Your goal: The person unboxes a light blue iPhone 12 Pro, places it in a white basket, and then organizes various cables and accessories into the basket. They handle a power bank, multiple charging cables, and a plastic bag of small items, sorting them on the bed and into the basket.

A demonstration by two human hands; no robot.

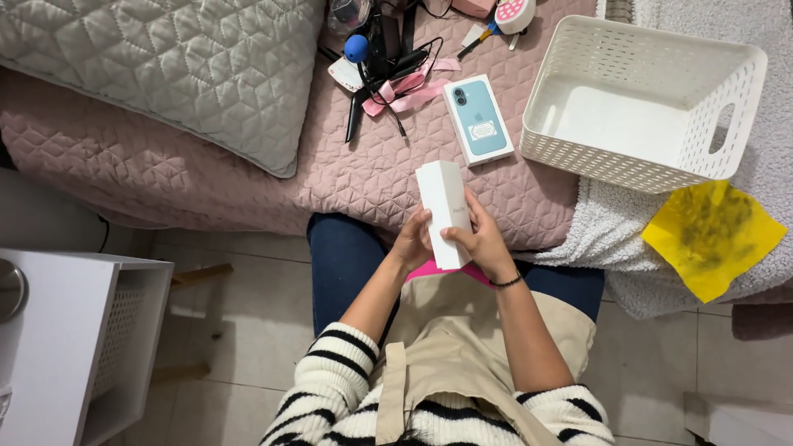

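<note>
— Nearest the head camera, what do you see?

— Striped sleeves and a beige apron (462, 347) on the person, who is seated in blue jeans. Both forearms reach forward over the lap.

— And the hands?

— Two. The left hand (410, 241) and the right hand (481, 241) are both closed around one white box (444, 211), gripping its lower half from either side, fingers clamped on its faces. The right wrist wears a dark band. The box stands tall and slightly tilted, held over the knees at the edge of the bed, and its upper half covers a bit of the pink quilt (165, 157) behind it. Something bright pink shows just under the hands; I cannot tell what it is.

— How many boxes in all?

— Two. The second is a flat phone box (477, 118) with a teal picture on its lid, lying on the quilt just beyond the held one, apart from it.

— What else is around?

— One white perforated basket (747, 99) to the right, one yellow cloth (712, 235) on a grey blanket below it, one grey quilted pillow (165, 66) at upper left. Near the top is a tangle of black cables (388, 58) with pink ribbon (409, 89), too jumbled to count. One white shelf unit (74, 330) stands on the tiled floor at lower left.
</note>
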